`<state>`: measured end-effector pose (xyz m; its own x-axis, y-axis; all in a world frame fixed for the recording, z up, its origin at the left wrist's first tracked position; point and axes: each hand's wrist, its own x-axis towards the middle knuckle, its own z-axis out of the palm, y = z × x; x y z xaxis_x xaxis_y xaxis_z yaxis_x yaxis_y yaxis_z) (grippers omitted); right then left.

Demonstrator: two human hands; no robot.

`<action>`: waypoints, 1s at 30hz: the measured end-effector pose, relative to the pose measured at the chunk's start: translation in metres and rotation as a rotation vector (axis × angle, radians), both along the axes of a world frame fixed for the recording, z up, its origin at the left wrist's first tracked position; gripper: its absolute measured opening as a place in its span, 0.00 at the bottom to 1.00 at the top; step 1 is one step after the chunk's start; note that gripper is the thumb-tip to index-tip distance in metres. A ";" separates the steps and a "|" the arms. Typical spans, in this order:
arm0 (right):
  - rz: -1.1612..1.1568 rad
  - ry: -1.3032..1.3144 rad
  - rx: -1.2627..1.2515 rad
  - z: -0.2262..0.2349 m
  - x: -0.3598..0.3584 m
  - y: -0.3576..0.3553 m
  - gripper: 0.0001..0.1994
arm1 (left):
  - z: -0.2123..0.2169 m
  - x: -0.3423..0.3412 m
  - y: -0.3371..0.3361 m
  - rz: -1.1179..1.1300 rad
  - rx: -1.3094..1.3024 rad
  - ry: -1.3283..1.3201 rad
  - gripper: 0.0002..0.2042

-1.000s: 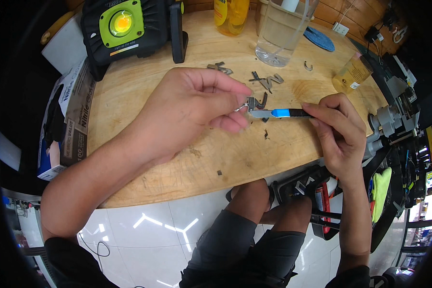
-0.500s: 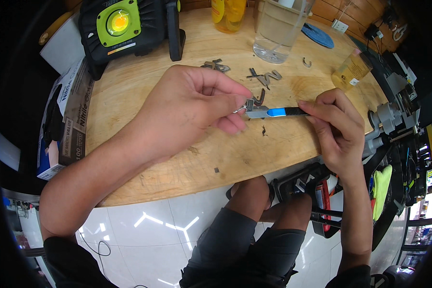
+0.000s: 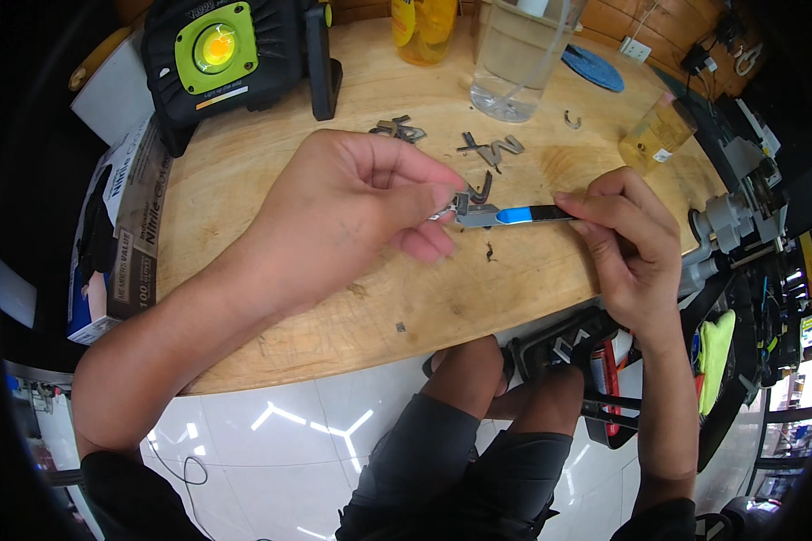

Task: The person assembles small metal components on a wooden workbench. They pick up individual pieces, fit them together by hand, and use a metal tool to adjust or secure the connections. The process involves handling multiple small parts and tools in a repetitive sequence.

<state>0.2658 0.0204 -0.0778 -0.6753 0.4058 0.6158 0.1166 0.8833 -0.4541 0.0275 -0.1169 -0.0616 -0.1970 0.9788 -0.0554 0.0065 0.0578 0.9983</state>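
Just above the middle of the frame, the left hand point(image 3: 356, 203) pinches a small metal piece point(image 3: 453, 206) between thumb and curled fingers, while the right hand point(image 3: 627, 243), at centre right, closes its fingertips round the dark end of a thin tool with a blue band point(image 3: 514, 215) whose grey tip meets that piece. To do this well, I judge the left pinch should stay firm and low over the wooden table point(image 3: 271, 180), and the tool be kept level and pressed gently, lest it slip toward the loose metal bits point(image 3: 489, 149) further up.
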 end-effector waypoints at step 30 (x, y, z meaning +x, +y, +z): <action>0.033 -0.022 -0.063 0.002 -0.005 0.004 0.12 | -0.002 -0.001 0.000 0.040 0.021 -0.032 0.10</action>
<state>0.2611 0.0244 -0.0755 -0.7019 0.4205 0.5749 0.0986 0.8567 -0.5062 0.0270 -0.1168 -0.0634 -0.2342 0.9713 -0.0418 -0.0275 0.0364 0.9990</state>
